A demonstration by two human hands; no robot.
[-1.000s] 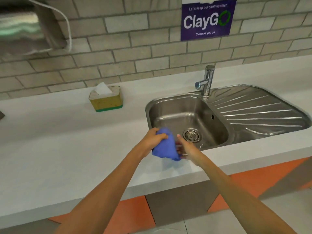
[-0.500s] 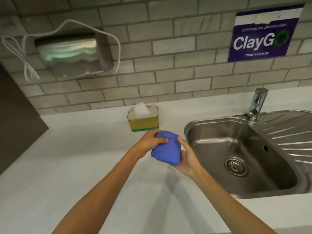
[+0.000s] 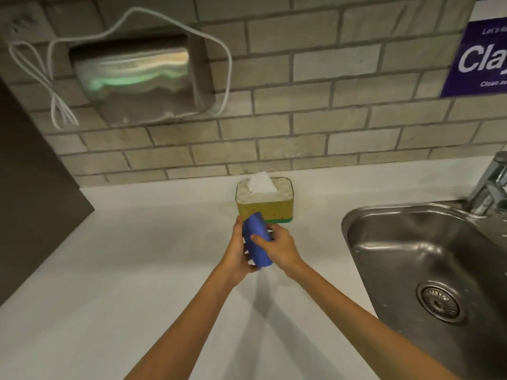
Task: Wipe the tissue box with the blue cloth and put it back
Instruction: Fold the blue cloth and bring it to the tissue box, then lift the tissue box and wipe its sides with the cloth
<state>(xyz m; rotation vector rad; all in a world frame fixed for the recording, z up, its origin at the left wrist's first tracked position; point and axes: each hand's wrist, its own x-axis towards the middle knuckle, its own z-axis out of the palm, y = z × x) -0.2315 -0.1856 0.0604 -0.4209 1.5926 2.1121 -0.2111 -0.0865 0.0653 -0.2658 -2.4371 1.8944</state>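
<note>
A yellow tissue box (image 3: 270, 205) with a green base and a white tissue sticking out of its top stands on the white counter (image 3: 137, 270) against the brick wall. Just in front of it, both hands hold a bunched blue cloth (image 3: 256, 241) above the counter. My left hand (image 3: 238, 250) cups the cloth from the left and below. My right hand (image 3: 279, 246) grips it from the right, thumb across the fabric. The cloth's top edge overlaps the box's lower front corner in the view; whether they touch is unclear.
A steel sink (image 3: 428, 270) with a drain is sunk into the counter at the right, its tap (image 3: 491, 187) behind it. A metal wall dispenser (image 3: 137, 80) with a white looped cord hangs upper left. A dark panel (image 3: 30, 187) borders the counter's left end.
Both hands have carried the blue cloth from over the sink leftward and forward to just in front of the tissue box. The view has swung left and closer to the box.
</note>
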